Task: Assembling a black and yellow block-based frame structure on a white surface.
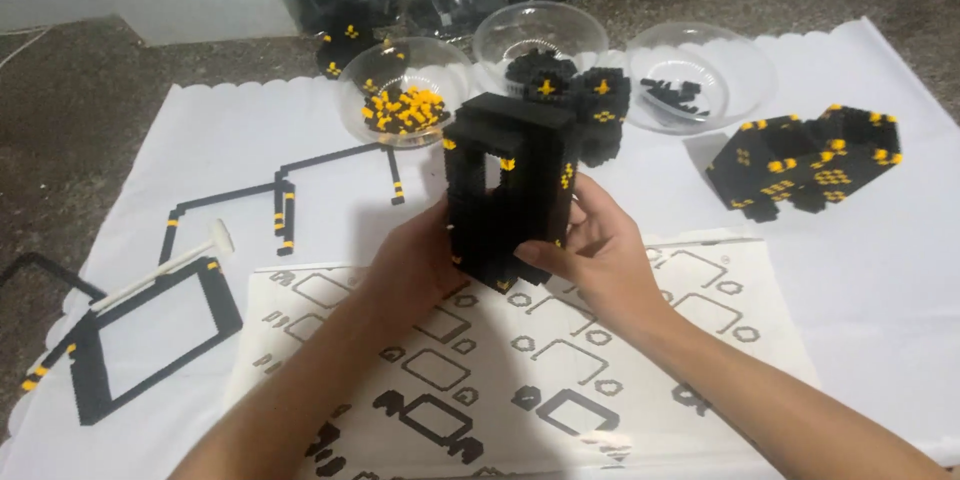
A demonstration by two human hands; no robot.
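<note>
A tall black block model [512,190] with small yellow studs and a rectangular opening stands upright in the middle of the view, over a printed instruction sheet [500,370]. My left hand [415,260] grips its lower left side. My right hand [595,245] wraps the lower right side, thumb pressed against the base. Both hands hold the model together.
Three clear bowls stand behind: one with yellow pieces [405,90], two with black pieces [540,40] [700,75]. A finished black-and-yellow block shape [805,165] lies right. Thin black frames [150,325] [285,195] and a small white hammer [165,265] lie left on white paper [870,270]. Bags of pieces sit at the back.
</note>
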